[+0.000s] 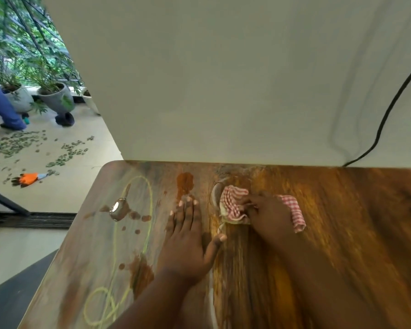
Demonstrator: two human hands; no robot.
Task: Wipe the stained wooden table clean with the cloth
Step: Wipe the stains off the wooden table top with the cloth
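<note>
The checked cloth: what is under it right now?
The cloth lies on the wooden table, gripped by the right hand. A curved smear shows beside its left edge; any stain beneath is covered.

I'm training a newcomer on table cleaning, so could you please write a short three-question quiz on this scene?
1. True or false: the left hand lies flat on the table.
2. Which hand grips the cloth?
3. The yellow scribble lies: A) left of the hands, B) right of them, C) under the cloth.

Key: 1 true; 2 the right hand; 3 A.
</note>
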